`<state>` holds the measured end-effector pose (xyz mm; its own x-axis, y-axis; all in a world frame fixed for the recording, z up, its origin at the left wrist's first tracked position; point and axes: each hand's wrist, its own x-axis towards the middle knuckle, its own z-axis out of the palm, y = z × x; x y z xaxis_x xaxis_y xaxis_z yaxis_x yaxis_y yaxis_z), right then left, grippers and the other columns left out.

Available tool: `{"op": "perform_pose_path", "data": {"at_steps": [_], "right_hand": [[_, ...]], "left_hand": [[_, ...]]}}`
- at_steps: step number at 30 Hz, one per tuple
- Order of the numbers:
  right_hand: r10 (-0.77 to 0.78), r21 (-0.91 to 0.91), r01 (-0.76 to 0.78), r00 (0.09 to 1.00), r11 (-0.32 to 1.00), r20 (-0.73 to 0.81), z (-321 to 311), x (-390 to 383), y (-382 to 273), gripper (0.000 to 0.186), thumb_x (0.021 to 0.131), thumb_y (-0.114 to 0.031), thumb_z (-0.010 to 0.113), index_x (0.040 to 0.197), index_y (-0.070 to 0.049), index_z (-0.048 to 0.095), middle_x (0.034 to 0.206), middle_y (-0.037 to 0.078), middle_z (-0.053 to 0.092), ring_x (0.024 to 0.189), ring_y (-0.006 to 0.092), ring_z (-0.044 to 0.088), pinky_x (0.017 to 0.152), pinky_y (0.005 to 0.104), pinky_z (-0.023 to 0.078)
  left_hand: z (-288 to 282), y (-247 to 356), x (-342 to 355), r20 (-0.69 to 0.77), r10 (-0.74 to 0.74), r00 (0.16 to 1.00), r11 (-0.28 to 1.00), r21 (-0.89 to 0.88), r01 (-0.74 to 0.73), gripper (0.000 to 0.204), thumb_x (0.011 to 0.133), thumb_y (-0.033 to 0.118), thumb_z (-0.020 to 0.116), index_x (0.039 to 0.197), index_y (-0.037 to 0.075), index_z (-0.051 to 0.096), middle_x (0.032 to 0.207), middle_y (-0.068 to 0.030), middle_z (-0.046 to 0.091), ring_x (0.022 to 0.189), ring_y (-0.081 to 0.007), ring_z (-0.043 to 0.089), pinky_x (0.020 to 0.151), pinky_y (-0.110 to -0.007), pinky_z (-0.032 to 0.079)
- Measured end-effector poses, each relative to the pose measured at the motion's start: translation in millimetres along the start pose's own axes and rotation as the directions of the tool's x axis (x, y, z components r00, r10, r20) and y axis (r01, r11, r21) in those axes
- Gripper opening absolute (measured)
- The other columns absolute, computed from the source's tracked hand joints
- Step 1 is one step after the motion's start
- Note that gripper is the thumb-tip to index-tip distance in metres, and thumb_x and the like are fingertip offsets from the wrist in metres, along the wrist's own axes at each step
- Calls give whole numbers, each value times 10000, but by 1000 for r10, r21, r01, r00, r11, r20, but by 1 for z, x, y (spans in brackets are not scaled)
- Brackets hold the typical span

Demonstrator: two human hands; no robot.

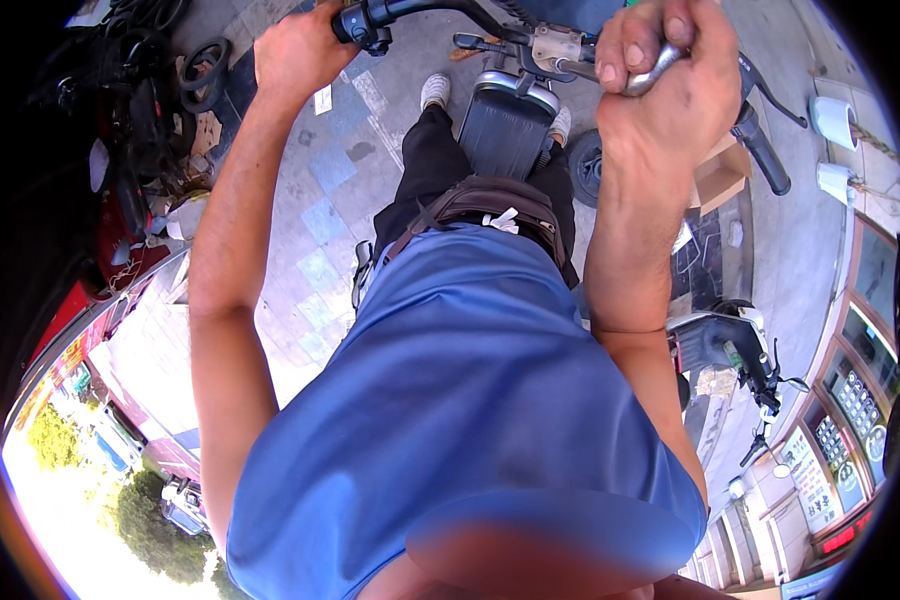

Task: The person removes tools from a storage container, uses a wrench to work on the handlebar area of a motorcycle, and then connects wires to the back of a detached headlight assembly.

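My left hand (300, 55) is closed round the left end of a black handlebar (400, 14), beside its switch housing (370, 35). At top right my right hand (670, 100) grips a silver metal tool (650, 78), whose shaft reaches to a silver clamp (553, 48) at the middle of the bar. The bar's right grip (765, 155) hangs free past my hand, with a brake lever above it. Below the clamp is the scooter's dark ribbed deck (502, 135), between my feet.
Dark bikes and loose tyres (200, 75) crowd the left. At right are a cardboard box (720, 180), white buckets (833, 120), another scooter (730, 350) and a shopfront (850, 400). A wheel (588, 165) lies by my right leg on the paved ground (325, 220).
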<state>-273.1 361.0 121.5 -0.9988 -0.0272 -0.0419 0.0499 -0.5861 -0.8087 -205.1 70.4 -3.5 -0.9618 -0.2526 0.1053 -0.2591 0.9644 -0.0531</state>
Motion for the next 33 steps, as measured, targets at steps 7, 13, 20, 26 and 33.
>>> {"op": "perform_pose_path", "data": {"at_steps": [7,13,20,26,33], "right_hand": [[57,-36,-44,815,998,577,-32,1,10,413,1008,-395,649,763,-116,469,543,39,450,415,143,438,381,278,349],[418,-395,-140,240,908,876,-38,46,0,433,959,-455,671,793,-74,550,592,85,550,505,178,582,398,276,407],[334,-315,-402,-23,860,942,-25,59,15,410,967,-304,702,704,-96,465,548,105,543,408,177,483,370,319,359],[289,-176,-234,667,956,686,-39,31,6,351,1014,-314,600,795,-77,463,456,97,477,316,159,372,320,309,304],[-528,-53,703,580,710,621,-22,40,10,325,900,-208,778,836,-81,485,710,81,585,488,191,517,422,305,417]], "left_hand": [[-7,4,3,44,-13,999,1000,-6,14,522,790,390,752,1292,254,700,991,-143,768,923,-356,741,811,-480,590],[-27,13,3,91,-65,994,993,-89,73,362,755,256,703,1090,122,727,842,-197,736,816,-387,724,730,-521,568],[-15,8,0,40,-34,999,999,-32,35,480,774,350,739,1232,209,707,926,-156,756,883,-374,731,785,-491,581],[4,-1,-4,41,-13,999,1000,16,12,495,795,385,747,1267,240,703,963,-141,765,910,-365,735,797,-482,583],[0,-2,-1,61,-24,998,999,37,22,535,785,377,768,1298,242,698,963,-144,766,894,-350,742,805,-463,585]]}}
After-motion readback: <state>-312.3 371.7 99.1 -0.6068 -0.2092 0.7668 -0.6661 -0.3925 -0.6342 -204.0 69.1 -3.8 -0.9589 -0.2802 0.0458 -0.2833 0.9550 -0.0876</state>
